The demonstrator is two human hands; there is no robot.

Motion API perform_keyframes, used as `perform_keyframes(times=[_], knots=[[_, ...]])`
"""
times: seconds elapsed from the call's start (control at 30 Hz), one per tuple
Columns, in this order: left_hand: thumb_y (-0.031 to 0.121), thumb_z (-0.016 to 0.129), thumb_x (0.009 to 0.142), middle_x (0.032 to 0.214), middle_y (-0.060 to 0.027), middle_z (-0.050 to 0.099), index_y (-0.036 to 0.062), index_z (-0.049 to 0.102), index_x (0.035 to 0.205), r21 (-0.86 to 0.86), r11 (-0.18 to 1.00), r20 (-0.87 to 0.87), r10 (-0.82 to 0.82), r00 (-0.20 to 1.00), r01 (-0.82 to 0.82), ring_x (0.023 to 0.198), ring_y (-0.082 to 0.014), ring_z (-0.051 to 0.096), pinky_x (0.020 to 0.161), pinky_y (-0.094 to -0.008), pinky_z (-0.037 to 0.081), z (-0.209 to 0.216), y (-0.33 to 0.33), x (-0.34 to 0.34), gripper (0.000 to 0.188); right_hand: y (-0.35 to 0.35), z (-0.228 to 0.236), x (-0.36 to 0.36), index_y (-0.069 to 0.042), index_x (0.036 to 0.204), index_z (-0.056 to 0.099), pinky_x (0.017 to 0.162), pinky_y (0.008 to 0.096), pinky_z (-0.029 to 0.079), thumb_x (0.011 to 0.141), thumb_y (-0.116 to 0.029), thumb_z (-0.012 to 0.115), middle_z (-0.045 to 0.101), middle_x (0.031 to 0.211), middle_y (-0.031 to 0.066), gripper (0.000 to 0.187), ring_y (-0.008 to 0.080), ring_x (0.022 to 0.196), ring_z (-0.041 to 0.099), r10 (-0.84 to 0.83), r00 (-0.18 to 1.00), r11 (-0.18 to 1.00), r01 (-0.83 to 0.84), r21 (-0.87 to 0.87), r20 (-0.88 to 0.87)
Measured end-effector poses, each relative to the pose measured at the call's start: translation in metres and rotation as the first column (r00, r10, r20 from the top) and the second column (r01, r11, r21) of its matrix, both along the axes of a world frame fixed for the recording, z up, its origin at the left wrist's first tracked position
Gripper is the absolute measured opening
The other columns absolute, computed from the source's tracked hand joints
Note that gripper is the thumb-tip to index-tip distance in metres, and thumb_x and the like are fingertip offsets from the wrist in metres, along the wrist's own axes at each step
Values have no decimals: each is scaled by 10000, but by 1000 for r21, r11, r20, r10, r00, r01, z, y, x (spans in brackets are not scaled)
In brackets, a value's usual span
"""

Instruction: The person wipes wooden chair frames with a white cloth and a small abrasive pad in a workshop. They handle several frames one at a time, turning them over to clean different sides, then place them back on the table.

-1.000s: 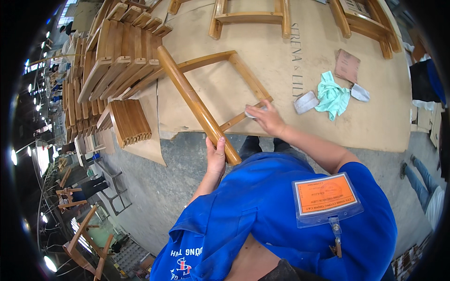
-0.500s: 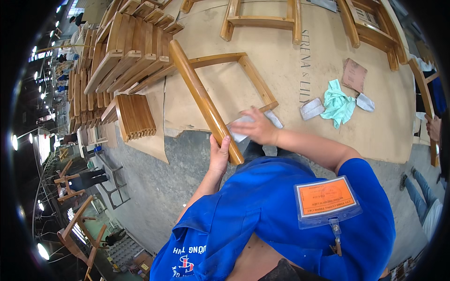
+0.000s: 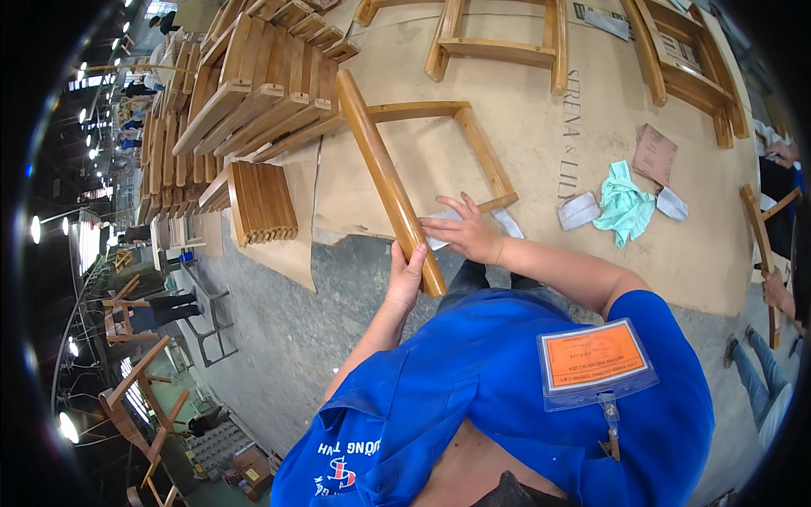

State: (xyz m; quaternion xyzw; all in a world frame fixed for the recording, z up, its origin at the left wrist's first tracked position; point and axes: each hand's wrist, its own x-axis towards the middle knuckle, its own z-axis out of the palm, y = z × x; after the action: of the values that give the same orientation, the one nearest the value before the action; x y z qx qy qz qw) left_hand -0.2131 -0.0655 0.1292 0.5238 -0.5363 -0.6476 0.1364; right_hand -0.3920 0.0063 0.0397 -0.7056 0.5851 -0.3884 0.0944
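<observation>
A glossy brown wooden frame is tilted up in front of me, its thick rounded leg running from upper left down toward my body. Near that leg's lower end, my left hand is closed around it, thumb on top. My right hand rests against the leg's right side, fingers stretched out and apart. Under its palm shows a whitish pad or cloth, partly covered; whether the hand grips it is unclear. Another pale piece lies by the frame's near corner.
Cardboard covers the worktable. On it lie a mint-green cloth, a brown sandpaper sheet and grey pads. Stacked wooden frames stand left, a smaller stack nearer. More frames lie beyond. At right, another person's hand holds a wooden piece.
My right hand, blurred before, now shows sharply against the leg with fingers more spread. The left hand keeps its hold. The whole view has shifted slightly.
</observation>
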Motion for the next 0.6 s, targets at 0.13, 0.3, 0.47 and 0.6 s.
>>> perform_keyframes(times=[0.13,0.3,0.47,0.6], knots=[[348,612,914,1247,-138,463,30,304,1350,-11,999,35,-36,999,36,1160,-219,445,995,-346,373,-3,-2,1,622,-3,0,-2,-265,1306,535,1020,638,289,754,-216,672,426,1425,-127,572,279,1331,319,-74,996,992,68,-103,-51],[351,612,914,1245,-137,462,29,315,1340,-24,999,-8,-30,1000,29,1154,-215,445,994,-345,372,-9,-5,4,611,-5,-4,-3,-276,1323,517,1025,644,281,783,-216,649,417,1439,-118,559,286,1328,324,44,999,998,-43,42,-17],[345,611,915,1228,-133,464,24,324,1329,-13,999,11,-37,999,37,1131,-207,449,987,-347,377,-11,-7,9,597,-1,-10,2,-264,1336,504,1027,631,289,796,-196,631,405,1454,-106,558,297,1303,358,5,1000,998,-4,69,-10],[338,612,916,1230,-132,461,23,333,1326,-34,999,28,-33,999,34,1127,-208,452,978,-342,381,-10,-11,10,588,3,-13,11,-242,1329,511,1016,602,300,809,-150,606,425,1445,-83,536,318,1296,370,-72,994,992,63,111,79]])
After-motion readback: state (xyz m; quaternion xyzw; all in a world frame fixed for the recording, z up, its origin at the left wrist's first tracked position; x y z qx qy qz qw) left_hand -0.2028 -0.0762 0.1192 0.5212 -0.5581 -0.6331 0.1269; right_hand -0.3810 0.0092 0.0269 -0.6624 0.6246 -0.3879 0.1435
